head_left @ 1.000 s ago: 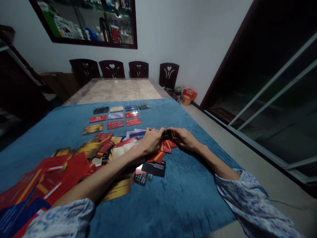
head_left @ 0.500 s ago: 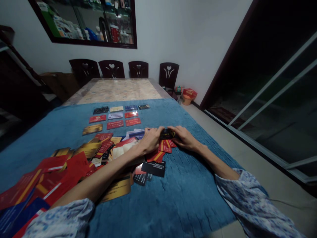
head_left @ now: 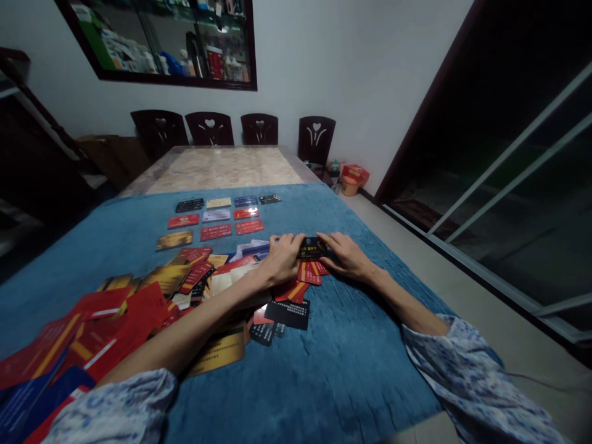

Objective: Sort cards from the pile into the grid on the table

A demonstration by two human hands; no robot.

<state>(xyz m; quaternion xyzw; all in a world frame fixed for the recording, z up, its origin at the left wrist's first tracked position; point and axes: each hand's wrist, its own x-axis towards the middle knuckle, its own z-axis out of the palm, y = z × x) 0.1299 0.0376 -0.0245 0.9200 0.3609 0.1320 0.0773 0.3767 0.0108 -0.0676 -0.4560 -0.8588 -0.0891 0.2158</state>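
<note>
A black card with yellow print is held between my two hands, above the right end of a heap of cards. My left hand is closed on its left side, and my right hand pinches its right edge between thumb and fingers. Red cards with yellow stripes lie just under it. Nearer me is a black card with white print. My left forearm crosses the heap of red, gold and blue cards and hides part of it.
Beyond the heap, several cards lie in rows, among them a gold card and a red card. A blue cloth covers the near table; the marbled tabletop shows beyond. Dark chairs stand at the far end.
The black card has tilted so that more of its printed face shows. My right hand's fingers have shifted slightly along its edge; my left hand has barely moved.
</note>
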